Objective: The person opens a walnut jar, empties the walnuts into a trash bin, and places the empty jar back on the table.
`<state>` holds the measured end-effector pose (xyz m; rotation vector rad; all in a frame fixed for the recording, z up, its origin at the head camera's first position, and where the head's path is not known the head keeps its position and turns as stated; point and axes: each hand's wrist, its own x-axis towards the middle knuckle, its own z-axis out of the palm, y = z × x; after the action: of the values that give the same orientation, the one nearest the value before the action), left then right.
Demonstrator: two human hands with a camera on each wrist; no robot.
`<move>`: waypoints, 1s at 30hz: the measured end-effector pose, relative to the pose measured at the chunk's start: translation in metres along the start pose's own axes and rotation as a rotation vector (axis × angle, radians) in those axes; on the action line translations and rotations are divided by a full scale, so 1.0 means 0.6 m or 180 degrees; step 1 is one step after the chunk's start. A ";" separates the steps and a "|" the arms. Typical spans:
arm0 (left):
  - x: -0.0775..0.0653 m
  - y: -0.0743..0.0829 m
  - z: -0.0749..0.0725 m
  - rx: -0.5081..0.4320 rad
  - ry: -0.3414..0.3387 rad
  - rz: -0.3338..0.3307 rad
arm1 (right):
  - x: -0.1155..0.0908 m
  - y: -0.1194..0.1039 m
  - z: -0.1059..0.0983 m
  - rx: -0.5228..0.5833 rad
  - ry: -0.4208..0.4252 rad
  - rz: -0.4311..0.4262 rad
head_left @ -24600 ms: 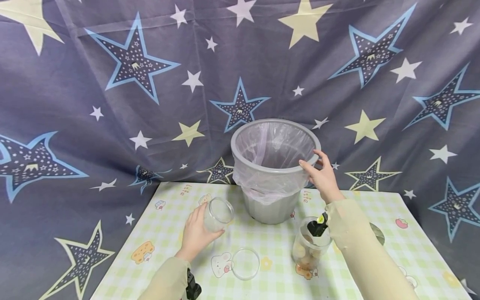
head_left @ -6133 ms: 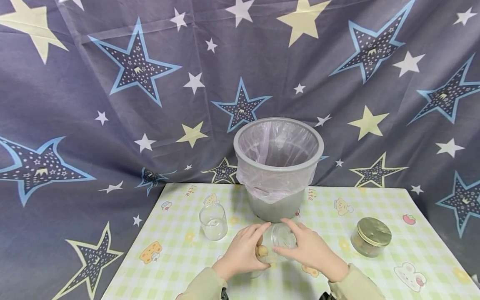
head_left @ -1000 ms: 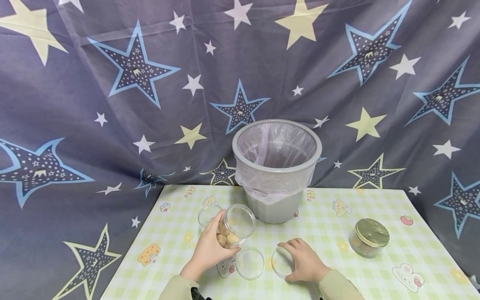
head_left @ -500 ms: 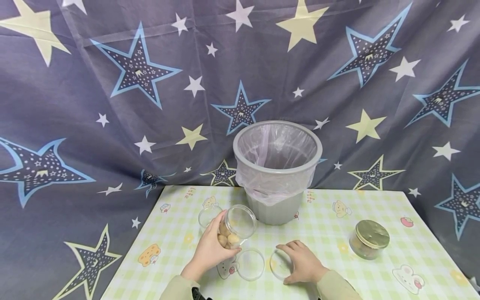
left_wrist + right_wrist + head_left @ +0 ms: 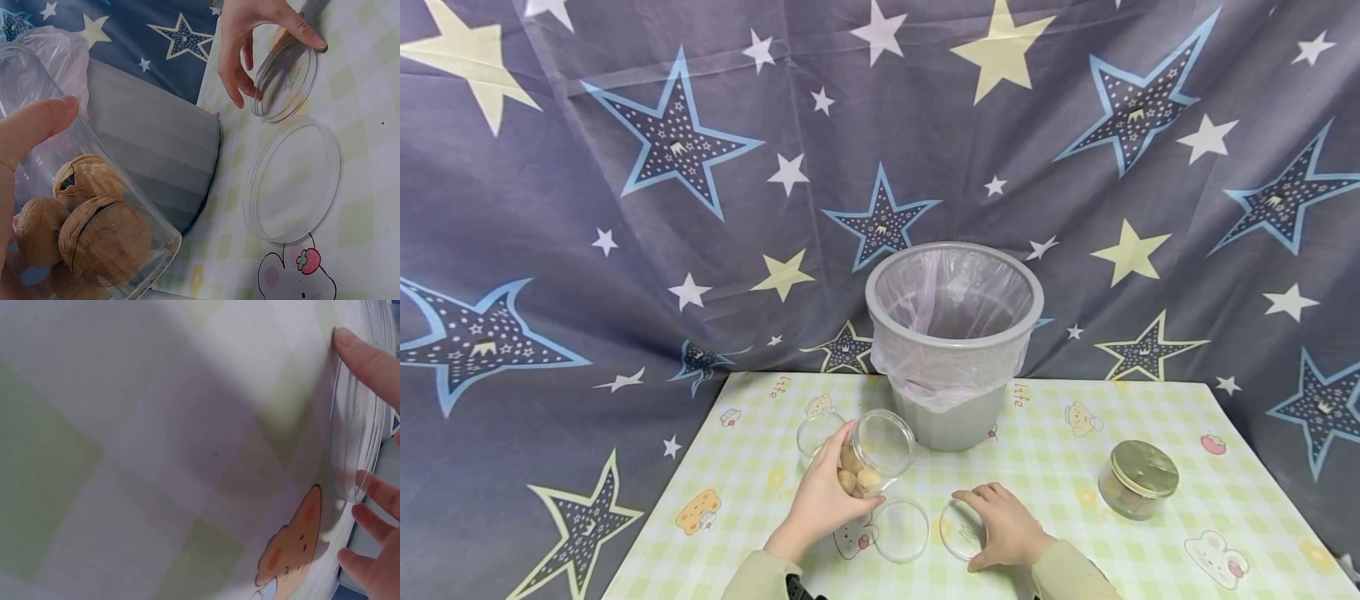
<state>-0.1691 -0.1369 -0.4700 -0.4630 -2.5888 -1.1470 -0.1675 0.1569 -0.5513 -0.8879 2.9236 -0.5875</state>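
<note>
My left hand grips a clear jar, its mouth tilted toward the right and uncovered. Several walnuts lie at the bottom of this jar, seen close up in the left wrist view. With thumb and fingers at opposite edges, my right hand holds a round clear lid down at the tablecloth. The right wrist view shows the same lid edge-on between thumb and fingertips. A second clear lid lies flat between the hands. Partly hidden behind my left hand stands another clear jar.
A grey bin with a clear pinkish liner stands at the back middle of the table. To the right sits a low jar with a gold lid. A star-patterned curtain hangs behind the checked tablecloth.
Earlier, my right hand was on the bin's rim; later both hands were around the walnut jar. Now jar and lid are apart. Over the last second, both hands have barely moved.
</note>
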 end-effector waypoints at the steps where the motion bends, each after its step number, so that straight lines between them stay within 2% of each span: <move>1: 0.000 0.000 0.000 -0.0001 0.0006 0.0001 | 0.000 0.000 0.001 0.0005 -0.0009 0.0000; 9: 0.000 -0.002 0.001 0.0015 0.0002 -0.0028 | 0.001 0.002 0.000 0.0160 -0.0040 0.0051; 15: 0.001 -0.002 0.000 0.0050 -0.0008 -0.0032 | 0.000 -0.003 -0.014 0.0522 -0.0017 0.0178; 24: 0.001 -0.002 -0.001 0.0081 -0.0018 0.0015 | 0.003 -0.004 -0.050 0.0859 0.0327 0.0441; 30: 0.000 -0.001 -0.002 0.0039 -0.0056 -0.0049 | 0.001 0.000 -0.068 0.1092 0.0493 0.0755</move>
<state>-0.1691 -0.1380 -0.4698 -0.4534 -2.6173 -1.1366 -0.1732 0.1706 -0.5132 -0.4696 2.8630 -1.1344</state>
